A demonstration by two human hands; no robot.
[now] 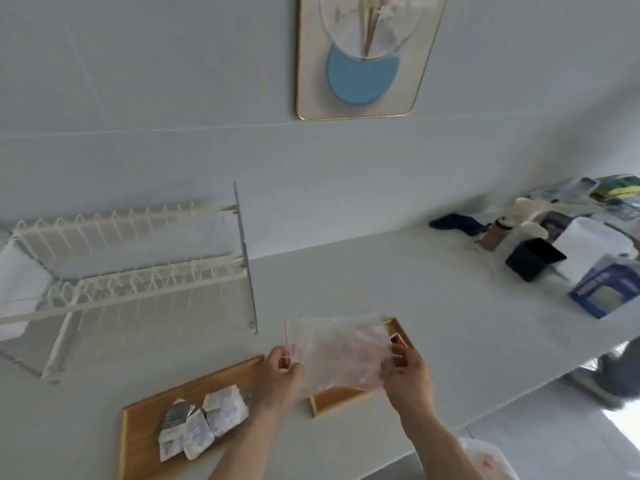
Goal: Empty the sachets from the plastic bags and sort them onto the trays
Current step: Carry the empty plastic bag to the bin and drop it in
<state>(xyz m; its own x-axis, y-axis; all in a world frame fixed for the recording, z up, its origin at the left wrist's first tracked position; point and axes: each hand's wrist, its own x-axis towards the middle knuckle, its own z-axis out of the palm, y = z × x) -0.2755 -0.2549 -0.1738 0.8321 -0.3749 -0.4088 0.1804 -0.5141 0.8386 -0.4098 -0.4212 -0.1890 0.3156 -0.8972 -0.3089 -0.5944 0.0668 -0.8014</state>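
Observation:
A clear plastic bag (341, 355) with a red seal line hangs above the white counter, stretched between both hands. My left hand (282, 370) pinches its left edge, and my right hand (407, 374) pinches its right edge, where a small reddish sachet (396, 339) shows. Below the bag lies a wooden tray (337, 398), mostly hidden by bag and hands. A second wooden tray (142, 434) to the left carries several white and grey sachets (204, 422) in a loose pile.
A white wire dish rack (131, 275) stands at the left against the wall. At the far right sit a blue box (604, 294), a black holder (531, 259) and other clutter. The counter's edge runs diagonally at lower right, with another plastic bag (485, 460) below it.

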